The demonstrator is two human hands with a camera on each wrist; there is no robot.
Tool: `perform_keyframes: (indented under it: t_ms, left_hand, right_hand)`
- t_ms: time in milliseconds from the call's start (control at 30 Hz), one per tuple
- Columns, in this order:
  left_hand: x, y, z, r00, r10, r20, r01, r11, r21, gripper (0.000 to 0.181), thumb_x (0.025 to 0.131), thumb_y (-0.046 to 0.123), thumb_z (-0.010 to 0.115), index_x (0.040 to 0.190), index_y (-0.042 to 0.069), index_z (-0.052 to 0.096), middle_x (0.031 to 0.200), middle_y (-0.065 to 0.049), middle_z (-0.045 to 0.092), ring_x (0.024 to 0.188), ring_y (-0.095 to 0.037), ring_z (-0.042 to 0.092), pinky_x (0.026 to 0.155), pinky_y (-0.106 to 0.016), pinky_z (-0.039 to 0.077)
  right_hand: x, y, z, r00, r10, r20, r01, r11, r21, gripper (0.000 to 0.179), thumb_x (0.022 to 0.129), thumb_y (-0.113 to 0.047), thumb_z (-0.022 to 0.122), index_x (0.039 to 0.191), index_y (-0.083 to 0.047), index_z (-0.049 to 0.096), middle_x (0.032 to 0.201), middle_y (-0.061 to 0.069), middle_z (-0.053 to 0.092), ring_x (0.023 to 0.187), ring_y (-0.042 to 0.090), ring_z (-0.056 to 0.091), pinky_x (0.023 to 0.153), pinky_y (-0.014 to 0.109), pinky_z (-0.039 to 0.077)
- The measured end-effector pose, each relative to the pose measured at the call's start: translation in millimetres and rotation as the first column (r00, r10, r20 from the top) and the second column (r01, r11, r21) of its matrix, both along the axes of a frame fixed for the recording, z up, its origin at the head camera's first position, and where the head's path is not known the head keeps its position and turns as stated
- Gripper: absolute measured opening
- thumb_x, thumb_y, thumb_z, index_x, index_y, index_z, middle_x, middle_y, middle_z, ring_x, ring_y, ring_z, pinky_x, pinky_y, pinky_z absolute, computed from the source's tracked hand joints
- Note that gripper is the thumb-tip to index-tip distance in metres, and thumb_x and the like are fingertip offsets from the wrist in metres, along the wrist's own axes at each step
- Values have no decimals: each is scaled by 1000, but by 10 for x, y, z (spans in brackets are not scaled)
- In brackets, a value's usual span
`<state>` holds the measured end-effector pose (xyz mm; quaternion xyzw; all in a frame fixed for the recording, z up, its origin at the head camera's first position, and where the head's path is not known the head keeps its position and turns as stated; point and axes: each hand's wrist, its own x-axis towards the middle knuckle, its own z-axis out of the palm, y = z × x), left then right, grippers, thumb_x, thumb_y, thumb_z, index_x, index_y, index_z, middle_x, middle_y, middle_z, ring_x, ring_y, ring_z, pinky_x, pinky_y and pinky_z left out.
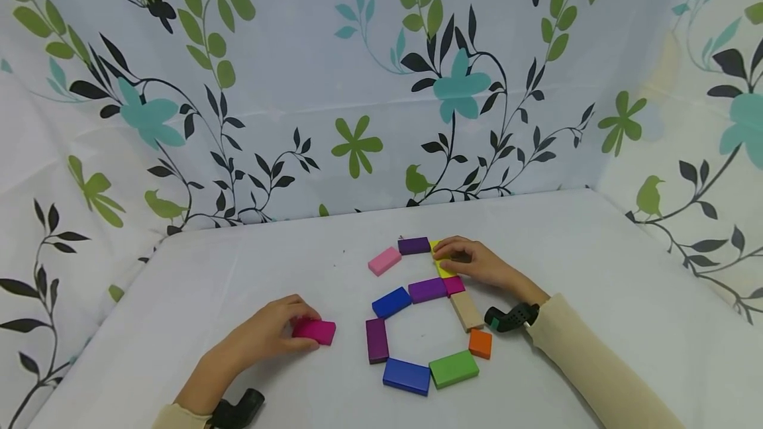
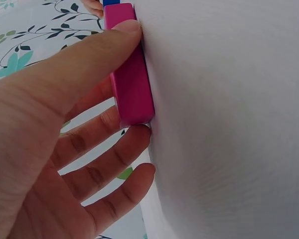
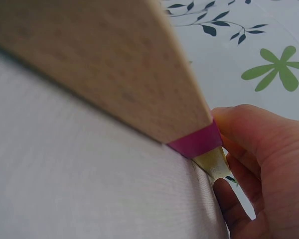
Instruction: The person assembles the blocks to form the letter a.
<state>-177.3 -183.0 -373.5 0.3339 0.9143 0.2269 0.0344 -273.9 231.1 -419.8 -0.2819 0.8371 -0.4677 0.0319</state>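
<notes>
In the head view my left hand (image 1: 277, 330) holds a magenta block (image 1: 314, 331) on the table, left of the other blocks. The left wrist view shows the thumb pressed along that block's face and fingers behind it. My right hand (image 1: 477, 261) grips a yellow block (image 1: 446, 268), its fingers covering part of it. That block stands between a dark purple block (image 1: 414, 245) and a small magenta block (image 1: 454, 285). In the right wrist view a tan block (image 3: 104, 64) fills the foreground, with the yellow block beyond it partly hidden.
A pink block (image 1: 384, 261) lies beside the dark purple one. Below, a loop holds purple (image 1: 427, 290), blue (image 1: 391, 302), plum (image 1: 377, 341), another blue (image 1: 406, 376), green (image 1: 454, 369) and orange (image 1: 480, 343) blocks. A patterned cloth (image 1: 286, 85) hangs behind the white table (image 1: 226, 263).
</notes>
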Motion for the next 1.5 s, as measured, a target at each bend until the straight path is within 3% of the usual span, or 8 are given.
perform_keyframes:
  t_ms: [300, 667, 1233, 1500]
  left_hand:
    - [8, -6, 18, 1000, -7, -19, 8, 1000, 17, 31, 80, 29, 81, 103, 12, 70, 93, 8, 58, 82, -7, 51, 68, -23, 48]
    - [19, 120, 97, 1000, 30, 2, -30, 1000, 5, 31, 81, 30, 80, 104, 13, 70, 91, 11, 57, 82, -5, 52, 67, -22, 49]
    - [-49, 494, 300, 998, -42, -37, 40, 998, -50, 33, 82, 33, 78, 107, 12, 70, 96, 5, 62, 86, -10, 56, 72, -25, 54]
    - [-34, 699, 389, 996, -88, 2, 88, 994, -67, 36, 84, 34, 77, 110, 11, 70, 97, 4, 61, 89, -11, 56, 75, -29, 55]
  right_hand:
    - [-18, -11, -35, 1000, 12, -6, -12, 1000, 4, 25, 95, -18, 64, 118, -10, 68, 134, 11, 56, 130, 33, 45, 106, 49, 39]
    - [-15, 6, -67, 1000, 10, -14, -10, 1000, -3, 24, 96, -16, 63, 118, -8, 68, 133, 13, 56, 129, 35, 46, 105, 50, 40]
    - [-22, 26, -4, 1000, 8, -26, -7, 1000, 10, 25, 95, -17, 64, 118, -8, 68, 132, 12, 56, 128, 34, 47, 105, 50, 41]
    - [-22, -3, -17, 1000, 9, 8, -9, 1000, -17, 26, 95, -13, 63, 120, -6, 67, 134, 14, 55, 130, 34, 45, 106, 51, 39]
